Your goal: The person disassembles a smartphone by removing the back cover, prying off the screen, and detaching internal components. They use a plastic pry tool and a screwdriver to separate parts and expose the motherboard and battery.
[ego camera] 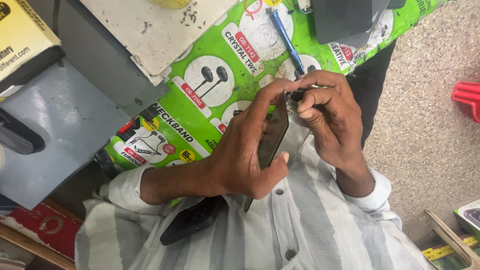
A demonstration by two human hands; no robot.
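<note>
My left hand (245, 150) grips a dark smartphone (272, 137) edge-on, screen tilted to the left, thumb near its lower edge and fingers curled over its top. My right hand (327, 112) pinches the phone's top end with fingertips, where a thin clear film or cover (295, 132) hangs away from the back. A blue-handled tool (286, 36) lies on the green printed mat (210, 107) just beyond my fingers. Both hands are held close over my grey-and-white striped shirt.
A grey metal box (65, 125) and a scuffed white board (155, 30) sit to the left. A black device (192, 220) rests near my left forearm. A dark flat object (345, 20) lies at the top. Speckled floor and a red plastic item (467, 100) lie to the right.
</note>
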